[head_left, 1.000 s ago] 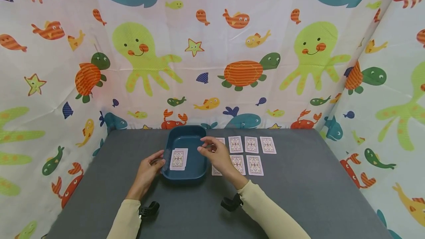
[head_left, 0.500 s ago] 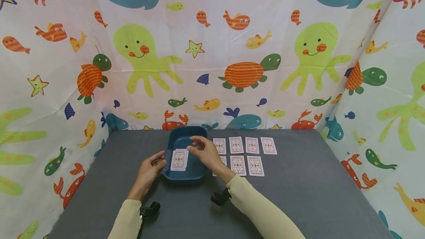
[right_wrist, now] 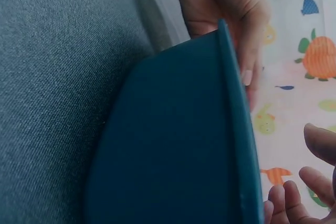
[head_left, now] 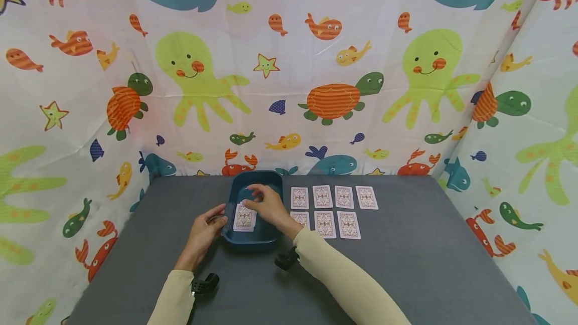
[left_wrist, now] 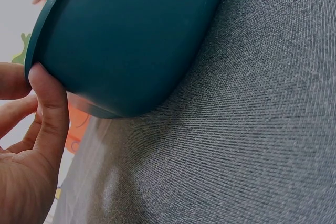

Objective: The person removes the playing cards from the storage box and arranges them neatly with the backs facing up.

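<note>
A dark teal tray stands on the grey table, with a small stack of face-down playing cards inside it. My left hand grips the tray's left rim, and the left wrist view shows its thumb pressed on the tray edge. Over the tray, my right hand hangs with its fingers curled down onto the far edge of the stack. Whether it pinches a card is hidden. In the right wrist view its fingertips show past the tray wall.
Several face-down cards lie in two rows on the grey table just right of the tray. A sea-animal printed cloth hangs close behind the table and along both sides.
My right hand has moved left from above the table cards to over the stack in the tray. The left hand and the tray stay where they were.
</note>
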Motion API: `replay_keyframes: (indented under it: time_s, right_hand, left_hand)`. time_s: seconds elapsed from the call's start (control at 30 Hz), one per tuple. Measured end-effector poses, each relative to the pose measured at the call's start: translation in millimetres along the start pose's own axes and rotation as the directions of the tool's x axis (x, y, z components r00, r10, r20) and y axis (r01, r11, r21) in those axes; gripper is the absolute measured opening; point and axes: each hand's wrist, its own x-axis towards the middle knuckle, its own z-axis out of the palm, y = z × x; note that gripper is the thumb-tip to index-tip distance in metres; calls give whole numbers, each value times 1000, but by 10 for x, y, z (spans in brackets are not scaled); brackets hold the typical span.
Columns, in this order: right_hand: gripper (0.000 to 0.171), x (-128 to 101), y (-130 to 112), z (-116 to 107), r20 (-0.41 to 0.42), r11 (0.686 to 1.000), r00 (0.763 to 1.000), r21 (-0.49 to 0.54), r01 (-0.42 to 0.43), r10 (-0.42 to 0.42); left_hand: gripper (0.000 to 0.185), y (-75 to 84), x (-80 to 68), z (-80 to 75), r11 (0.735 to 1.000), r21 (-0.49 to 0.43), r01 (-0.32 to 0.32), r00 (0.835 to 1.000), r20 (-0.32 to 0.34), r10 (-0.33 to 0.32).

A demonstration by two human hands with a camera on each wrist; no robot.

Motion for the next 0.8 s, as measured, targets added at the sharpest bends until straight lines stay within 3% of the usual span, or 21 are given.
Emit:
replay_keyframes:
  time_s: [0.27, 0.8]
  right_hand:
    - [48, 130, 54, 144, -5, 996, 1000, -89, -14, 14]
    - [56, 226, 239, 278, 36, 975, 985, -154, -159, 166]
  left_hand:
    - [47, 10, -7, -7, 1000, 10, -10, 1000, -3, 10]
    - [46, 6, -8, 9, 1000, -1, -6, 1000, -10, 6]
